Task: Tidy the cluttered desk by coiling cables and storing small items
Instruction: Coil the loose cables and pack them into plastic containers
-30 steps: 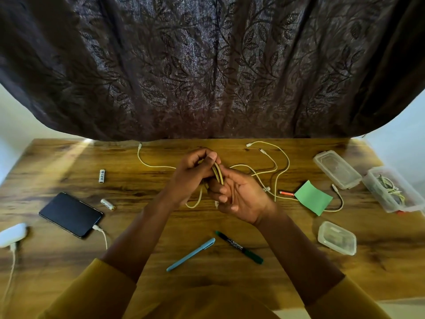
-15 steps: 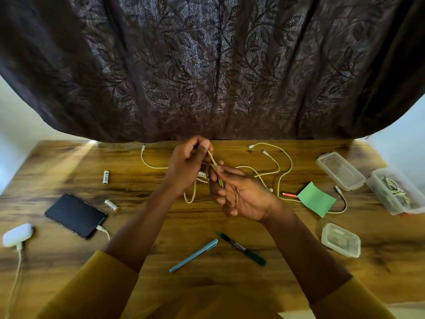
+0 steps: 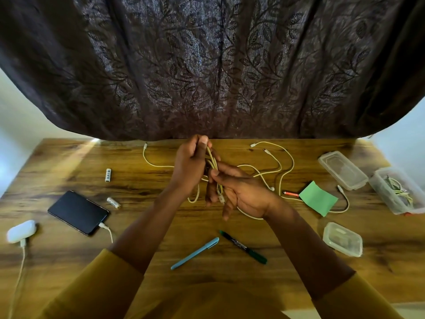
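Note:
A cream cable (image 3: 285, 178) sprawls over the middle and right of the wooden desk (image 3: 69, 166). My left hand (image 3: 189, 166) is raised and pinches a loop of that cable between thumb and fingers. Just below it, my right hand (image 3: 239, 189) grips the gathered strands, a white plug showing between its fingers. One free end (image 3: 145, 145) lies to the left near the curtain. A second short cable (image 3: 343, 199) runs under a green sticky note (image 3: 318, 198).
Two batteries (image 3: 108, 174) (image 3: 113, 202), a black phone (image 3: 78, 211) on a charging lead and a white case (image 3: 21, 231) lie left. A blue pen (image 3: 195, 253) and green marker (image 3: 243, 247) lie near me. Clear lids (image 3: 342, 169) (image 3: 342, 239), a tub (image 3: 397, 189) holding coiled cable, and an orange item (image 3: 291, 193) sit right.
My left hand has lifted higher, drawing the cable loop up toward the curtain. My right hand has stayed at the bundle with the strands in its grip.

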Demonstrator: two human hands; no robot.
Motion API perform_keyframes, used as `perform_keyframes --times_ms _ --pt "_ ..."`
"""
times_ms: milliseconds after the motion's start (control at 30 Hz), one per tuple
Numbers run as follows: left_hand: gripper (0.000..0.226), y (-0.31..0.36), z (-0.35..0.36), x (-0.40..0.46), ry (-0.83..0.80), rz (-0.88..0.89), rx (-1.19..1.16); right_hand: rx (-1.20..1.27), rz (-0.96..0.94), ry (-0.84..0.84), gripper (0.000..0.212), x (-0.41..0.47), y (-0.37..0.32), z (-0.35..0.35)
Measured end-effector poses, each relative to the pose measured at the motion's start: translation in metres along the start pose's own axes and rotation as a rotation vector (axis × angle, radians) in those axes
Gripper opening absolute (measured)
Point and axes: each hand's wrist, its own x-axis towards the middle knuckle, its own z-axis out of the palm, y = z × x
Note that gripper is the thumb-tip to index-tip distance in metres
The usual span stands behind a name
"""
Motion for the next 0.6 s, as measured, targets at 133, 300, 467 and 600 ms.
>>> perform_keyframes --times_ms 133,300,467,600 --pt "0.03 0.006 0.003 -0.002 -0.003 -0.016 -0.104 -0.108 0.03 0.059 0.021 -0.001 -0.005 -0.002" --pt "0.03 0.008 0.009 -0.004 0.004 -0.063 -0.222 -0.128 0.034 0.102 0.03 -0.002 -0.004 -0.003" --pt "0.028 0.004 0.012 -0.006 0.04 -0.204 -0.419 -0.108 0.005 0.052 0.033 -0.001 -0.004 0.006" --pt "0.028 0.007 0.01 -0.009 0.055 -0.232 -0.44 -0.092 0.021 0.049 0.027 0.004 0.0 0.009"
